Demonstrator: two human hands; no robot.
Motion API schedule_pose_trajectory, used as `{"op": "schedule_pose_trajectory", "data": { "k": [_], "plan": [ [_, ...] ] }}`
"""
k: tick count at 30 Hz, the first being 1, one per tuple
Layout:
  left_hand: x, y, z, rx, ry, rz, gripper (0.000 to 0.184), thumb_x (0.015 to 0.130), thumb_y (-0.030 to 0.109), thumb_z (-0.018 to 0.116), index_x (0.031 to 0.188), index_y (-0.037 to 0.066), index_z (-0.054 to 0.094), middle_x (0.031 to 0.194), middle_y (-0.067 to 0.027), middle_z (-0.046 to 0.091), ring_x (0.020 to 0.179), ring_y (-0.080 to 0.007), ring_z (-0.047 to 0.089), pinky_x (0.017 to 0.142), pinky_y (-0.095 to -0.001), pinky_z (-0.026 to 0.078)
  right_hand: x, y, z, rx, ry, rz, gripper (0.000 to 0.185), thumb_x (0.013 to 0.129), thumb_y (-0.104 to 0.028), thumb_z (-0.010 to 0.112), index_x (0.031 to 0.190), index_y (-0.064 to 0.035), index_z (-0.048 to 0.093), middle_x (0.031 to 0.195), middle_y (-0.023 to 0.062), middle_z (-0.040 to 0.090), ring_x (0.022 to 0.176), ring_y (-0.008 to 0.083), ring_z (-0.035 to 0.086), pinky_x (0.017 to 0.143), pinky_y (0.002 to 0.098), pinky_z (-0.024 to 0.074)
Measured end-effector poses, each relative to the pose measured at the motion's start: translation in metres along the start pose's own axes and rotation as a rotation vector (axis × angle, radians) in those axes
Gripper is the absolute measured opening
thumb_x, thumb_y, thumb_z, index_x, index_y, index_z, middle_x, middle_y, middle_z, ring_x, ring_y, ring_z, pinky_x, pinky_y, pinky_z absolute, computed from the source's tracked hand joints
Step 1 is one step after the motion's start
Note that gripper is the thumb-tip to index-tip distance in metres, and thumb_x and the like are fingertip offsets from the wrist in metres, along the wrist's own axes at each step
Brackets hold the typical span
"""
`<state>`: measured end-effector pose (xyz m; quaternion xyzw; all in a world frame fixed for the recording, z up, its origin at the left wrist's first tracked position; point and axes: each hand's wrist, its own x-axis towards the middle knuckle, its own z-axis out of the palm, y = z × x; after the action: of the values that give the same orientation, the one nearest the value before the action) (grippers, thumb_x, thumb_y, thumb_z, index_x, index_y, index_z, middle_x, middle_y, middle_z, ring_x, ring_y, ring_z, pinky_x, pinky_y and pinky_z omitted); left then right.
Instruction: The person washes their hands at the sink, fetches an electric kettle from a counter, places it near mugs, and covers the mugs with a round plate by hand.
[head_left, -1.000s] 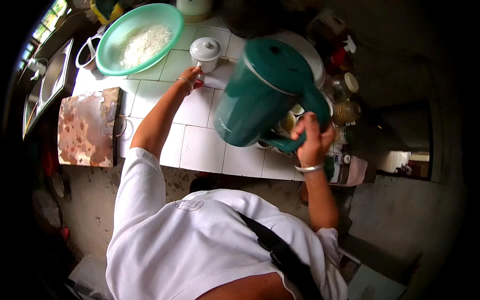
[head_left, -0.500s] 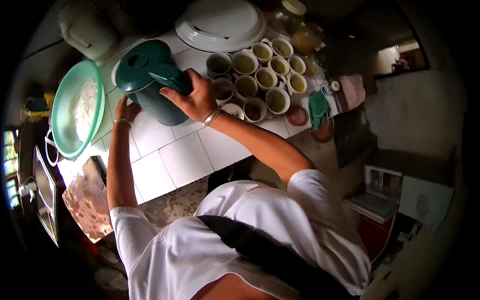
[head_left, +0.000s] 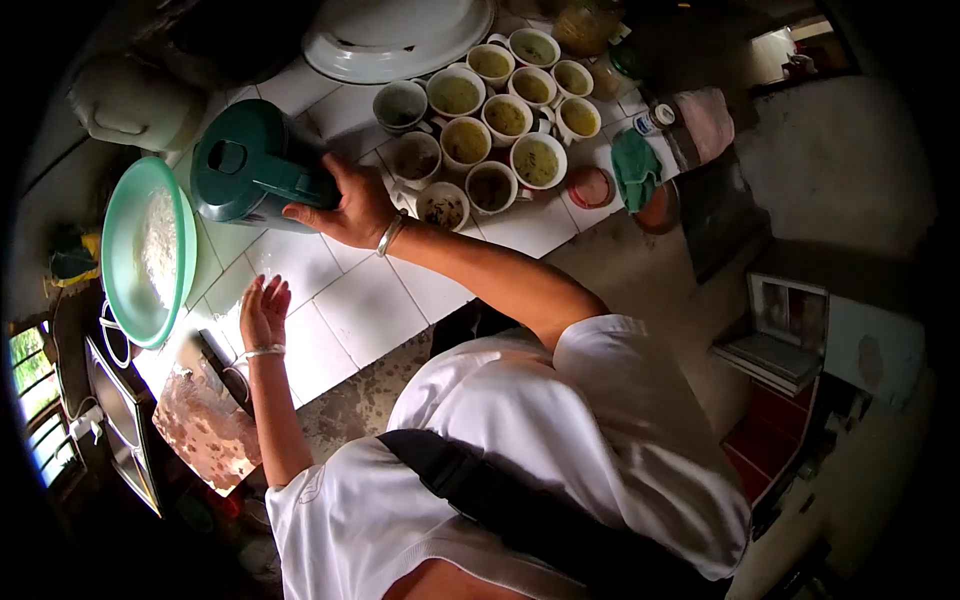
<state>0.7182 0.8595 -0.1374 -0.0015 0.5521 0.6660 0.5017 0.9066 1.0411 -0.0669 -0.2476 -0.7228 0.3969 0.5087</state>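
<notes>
"While I stand over it, what fills most of my view?"

"White-tiled counter (head_left: 370, 310), running across in front of me. On its far side lies a big white platter (head_left: 400, 40), its upper part out of view."

"And after that?"

"To my left, a pale green basin (head_left: 190, 240) holding white strands (head_left: 160, 245). Just beside it is the dark green jug (head_left: 240, 160), between the basin and the cups, lid on. I can't tell whether its base touches the tiles."

"Anything nearer my left arm?"

"A stained board (head_left: 205, 415), by the counter's left end."

"What are my hands doing?"

"My right hand (head_left: 355, 205) is wrapped around the jug's handle, thumb on the side nearer me. My left hand (head_left: 264, 318) is open above the counter, fingers spread a little, apart from the jug."

"The smaller things?"

"White cups (head_left: 538, 160) crowd together to the right of the jug, many with yellowish liquid and dark bits inside. Right of them lie a green cloth (head_left: 636, 165) and, closer to the cups, a round red lid (head_left: 590, 187). Smallest is a white-capped bottle (head_left: 655, 120) beyond the cloth."
</notes>
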Motion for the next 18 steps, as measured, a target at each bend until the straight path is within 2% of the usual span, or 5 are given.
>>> {"op": "schedule_pose_trajectory", "data": {
  "k": [3, 6, 9, 13, 18],
  "plan": [
    [-0.030, -0.015, 0.021, 0.079, -0.037, -0.003, 0.020, 0.084, 0.012, 0.041, 0.099, 0.001, 0.047, 0.088, -0.0157, 0.057, 0.078, -0.0251, 0.058, 0.069, -0.0329, 0.049, -0.002, -0.005, -0.005, -0.006, -0.137, 0.187, 0.056, 0.064, -0.047, 0.062, 0.087, 0.0022, 0.048, 0.081, 0.0208, 0.053, 0.075, 0.0338, 0.053, 0.066, 0.0380, 0.0424],
    [-0.055, -0.029, 0.051, 0.199, -0.050, -0.055, 0.019, 0.084, 0.014, 0.043, 0.099, 0.002, 0.048, 0.087, -0.0135, 0.058, 0.075, -0.0216, 0.059, 0.067, -0.0308, 0.049, -0.005, -0.009, -0.015, -0.106, -0.073, -0.009, 0.058, 0.067, -0.036, 0.064, 0.104, 0.0016, 0.042, 0.094, 0.0178, 0.052, 0.084, 0.0257, 0.053, 0.070, 0.0314, 0.0424],
    [-0.071, -0.044, 0.076, 0.282, -0.192, -0.081, 0.021, 0.083, 0.018, 0.047, 0.099, 0.004, 0.050, 0.093, -0.0121, 0.057, 0.078, -0.0197, 0.057, 0.069, -0.0290, 0.047, -0.010, -0.018, -0.055, -0.089, -0.102, -0.035, 0.052, 0.070, -0.028, 0.061, 0.108, 0.0008, 0.041, 0.105, 0.0165, 0.046, 0.094, 0.0243, 0.048, 0.078, 0.0325, 0.0389],
    [-0.076, -0.072, 0.112, 0.399, -0.273, -0.056, 0.023, 0.083, 0.015, 0.047, 0.103, 0.004, 0.048, 0.096, -0.0106, 0.056, 0.080, -0.0188, 0.057, 0.070, -0.0276, 0.046, -0.036, -0.006, -0.133, -0.170, 0.028, 0.096, 0.028, 0.078, -0.010, 0.050, 0.105, -0.0017, 0.045, 0.100, 0.0103, 0.051, 0.090, 0.0193, 0.051, 0.075, 0.0290, 0.0410],
    [-0.064, -0.107, 0.155, 0.403, -0.278, -0.005, 0.032, 0.082, 0.017, 0.049, 0.110, 0.004, 0.043, 0.103, -0.0101, 0.052, 0.084, -0.0195, 0.055, 0.072, -0.0293, 0.046, -0.075, 0.039, -0.239, -0.164, 0.305, 0.417, 0.019, 0.079, -0.011, 0.051, 0.096, -0.0032, 0.049, 0.091, 0.0077, 0.054, 0.081, 0.0147, 0.053, 0.070, 0.0258, 0.0427]
  ]
}}
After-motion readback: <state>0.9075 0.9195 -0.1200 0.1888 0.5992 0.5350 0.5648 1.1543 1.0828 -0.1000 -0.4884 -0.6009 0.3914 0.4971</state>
